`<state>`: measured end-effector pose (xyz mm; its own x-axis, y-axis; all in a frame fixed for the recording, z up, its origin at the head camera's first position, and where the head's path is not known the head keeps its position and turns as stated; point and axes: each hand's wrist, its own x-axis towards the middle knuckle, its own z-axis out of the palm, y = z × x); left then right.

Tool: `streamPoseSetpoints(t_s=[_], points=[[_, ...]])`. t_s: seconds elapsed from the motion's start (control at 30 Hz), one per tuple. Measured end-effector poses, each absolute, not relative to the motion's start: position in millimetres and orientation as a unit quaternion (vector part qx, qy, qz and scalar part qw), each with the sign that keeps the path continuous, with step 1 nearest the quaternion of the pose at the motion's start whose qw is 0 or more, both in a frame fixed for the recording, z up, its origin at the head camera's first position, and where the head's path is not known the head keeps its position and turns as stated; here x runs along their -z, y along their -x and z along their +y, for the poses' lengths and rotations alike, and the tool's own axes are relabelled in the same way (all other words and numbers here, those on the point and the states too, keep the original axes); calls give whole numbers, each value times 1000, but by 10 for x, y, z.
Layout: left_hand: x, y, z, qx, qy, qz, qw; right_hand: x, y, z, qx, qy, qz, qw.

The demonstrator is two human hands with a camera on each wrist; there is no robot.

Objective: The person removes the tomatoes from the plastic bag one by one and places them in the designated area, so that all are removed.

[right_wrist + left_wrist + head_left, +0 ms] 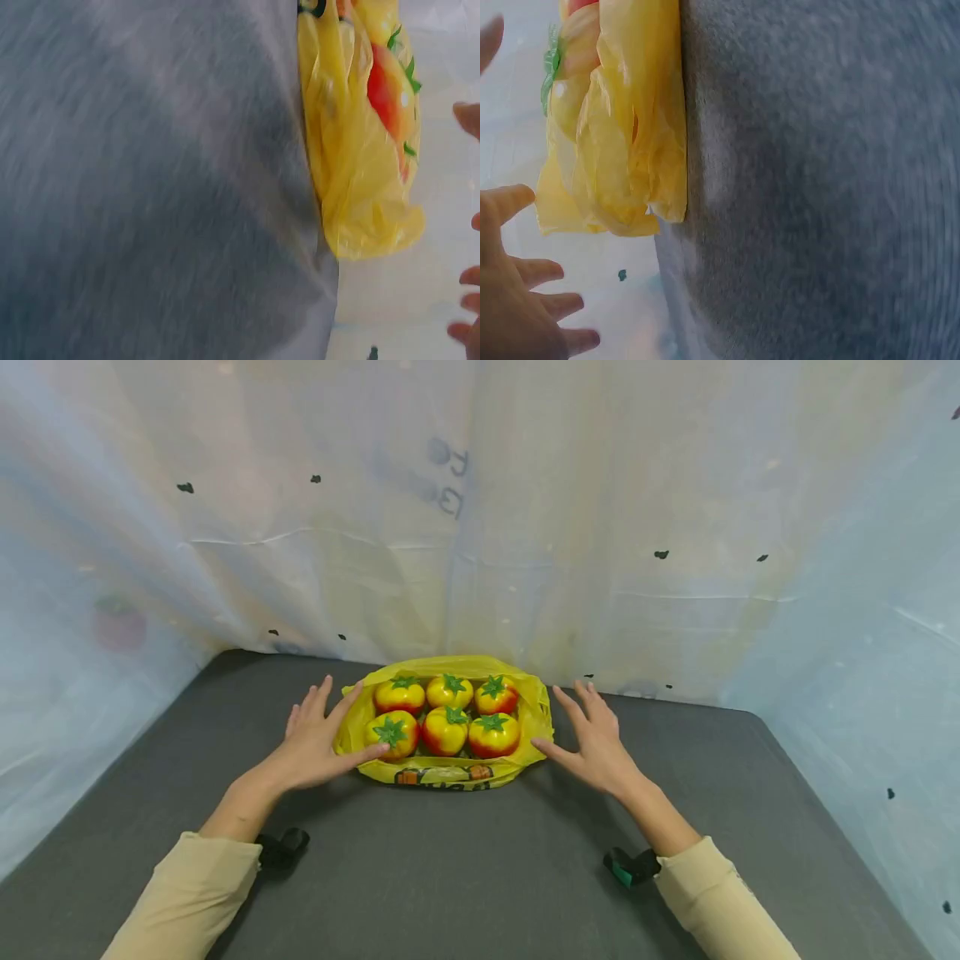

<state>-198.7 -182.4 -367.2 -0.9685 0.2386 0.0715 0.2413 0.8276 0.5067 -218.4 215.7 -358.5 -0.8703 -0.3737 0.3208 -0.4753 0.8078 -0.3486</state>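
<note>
On surface, far side: yellow plastic bag, likely limp; six tomatoes, probably firm. Left hand, right hand wide, empty; best scoop under both ends.

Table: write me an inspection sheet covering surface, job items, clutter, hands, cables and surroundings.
Surface: dark grey table, evenly coloured in the head view.
Job items: yellow bag on the table, open at the top, printed on its near side; six red-and-yellow fruits with green tops inside, in two rows of three.
Clutter: nothing seen.
Left hand: fingers spread at the bag's left end; contact unclear.
Right hand: fingers spread at the bag's right end, holding nothing.
Cables: nothing seen.
Surroundings: pale, creased sheeting behind and at both sides, with small dark marks.
</note>
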Motion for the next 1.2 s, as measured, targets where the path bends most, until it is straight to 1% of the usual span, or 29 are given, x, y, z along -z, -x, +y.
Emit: streamPoseSetpoints(t_s=[0.2, 0.33, 0.43, 0.6, 0.8, 0.93, 1.2], points=[[3738, 2040, -1875, 354, 140, -925, -13, 3602, 2217, 1938, -287, -258, -913, 131], [3783, 2083, -1911, 397, 137, -907, -28, 3617, 2258, 1778, -330, -267, -898, 117], [3828, 2129, -1936, 426, 133, -893, -53, 3616, 2275, 1677, -350, -269, -893, 92], [3886, 2211, -1986, 477, 115, -864, -113, 3627, 2304, 1591, -336, -259, -904, 56], [3871, 2260, -2023, 512, 101, -834, -178, 3643, 2316, 1570, -314, -247, -916, 31], [3840, 2282, -2043, 526, 108, -819, -201, 3642, 2323, 1571, -317, -245, -916, 24], [3819, 2298, -2055, 558, 115, -790, -228, 3642, 2335, 1585, -330, -241, -912, 14]])
